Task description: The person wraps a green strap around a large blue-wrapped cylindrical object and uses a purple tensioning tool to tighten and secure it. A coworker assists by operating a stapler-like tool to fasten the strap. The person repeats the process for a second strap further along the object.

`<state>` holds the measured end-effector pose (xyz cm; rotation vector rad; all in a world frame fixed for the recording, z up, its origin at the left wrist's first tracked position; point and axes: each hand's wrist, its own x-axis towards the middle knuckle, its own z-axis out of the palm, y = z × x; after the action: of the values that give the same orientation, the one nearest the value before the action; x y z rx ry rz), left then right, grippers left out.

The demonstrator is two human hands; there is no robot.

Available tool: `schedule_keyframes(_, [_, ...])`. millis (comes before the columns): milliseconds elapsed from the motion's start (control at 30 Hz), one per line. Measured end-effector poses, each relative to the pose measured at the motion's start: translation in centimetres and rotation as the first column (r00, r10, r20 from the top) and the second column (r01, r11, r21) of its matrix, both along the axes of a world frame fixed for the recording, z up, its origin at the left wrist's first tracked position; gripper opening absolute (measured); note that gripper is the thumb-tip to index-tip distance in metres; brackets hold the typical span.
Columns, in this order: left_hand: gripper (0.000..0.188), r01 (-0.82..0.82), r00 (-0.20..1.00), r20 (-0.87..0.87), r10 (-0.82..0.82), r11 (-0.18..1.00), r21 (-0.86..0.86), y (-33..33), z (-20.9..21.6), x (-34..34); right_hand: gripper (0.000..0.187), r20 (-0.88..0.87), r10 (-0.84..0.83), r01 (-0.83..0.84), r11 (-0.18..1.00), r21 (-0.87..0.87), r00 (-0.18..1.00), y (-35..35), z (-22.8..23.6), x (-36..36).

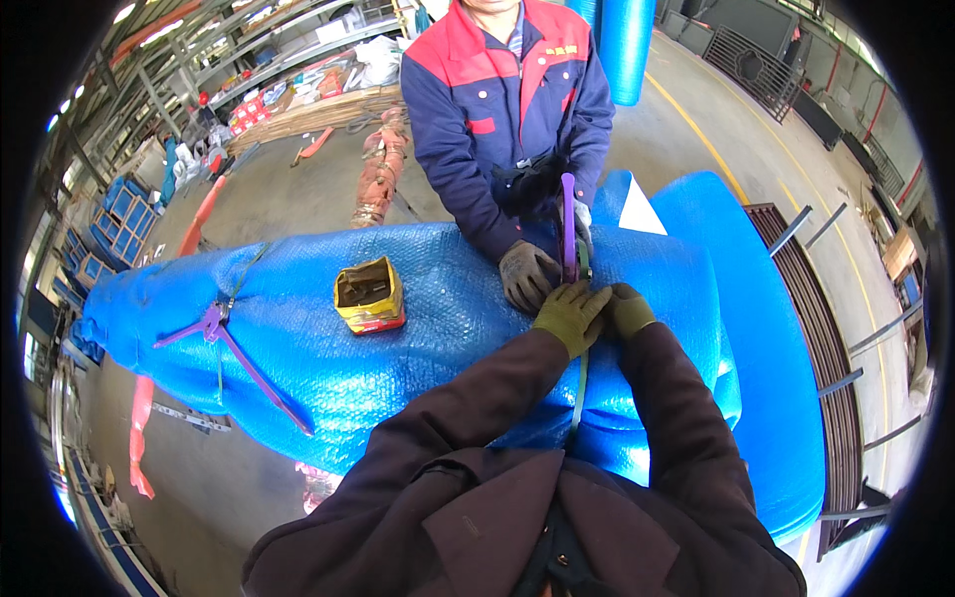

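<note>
My left hand (571, 320), in an olive work glove, is closed over a green packing strap (581, 383) at the foot of a purple-handled strapping tool (570, 229). Close beside it, my right hand (630, 310), gloved alike, has its fingers curled in; what they hold is hidden. Both hands rest on a long bundle (477, 298) in blue bubble wrap, with the strap running across it. Across from me, a co-worker's grey-gloved hand (527, 277) presses on the wrap just left of the tool. That person's other gloved hand is partly hidden behind the tool.
Left of my hands, a yellow and red box (370, 297), open at the top, stands on the bundle. A second purple strapping tool (214, 326) lies further left around another strap. Blue wrap rolls (766, 358) and brown metal bars (841, 428) are on the right. A co-worker (507, 119) stands opposite.
</note>
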<state>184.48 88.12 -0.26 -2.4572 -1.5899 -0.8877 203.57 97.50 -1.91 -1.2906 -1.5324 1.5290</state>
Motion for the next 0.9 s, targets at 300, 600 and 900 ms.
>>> schedule_keyframes(300, [0.063, 0.274, 0.96, -0.057, -0.273, 0.962, 0.002, 4.8, -1.7, -3.1, 0.049, -0.157, -0.299, 0.308, 0.951, 0.033, 0.941, -1.5, 0.4, 1.0])
schedule_keyframes(600, [0.071, 0.368, 0.895, -0.183, -0.406, 0.906, -0.211, 6.1, 1.0, -4.3, 0.044, -0.21, -0.319, 0.298, 0.946, -0.126, 0.924, -2.0, 2.3, 0.5])
schedule_keyframes(900, [0.069, 0.517, 0.808, -0.272, -0.523, 0.85, -0.1, 5.4, 0.5, -5.0, 0.05, -0.181, -0.304, 0.294, 0.952, -0.082, 0.935, -1.9, 2.3, 0.5])
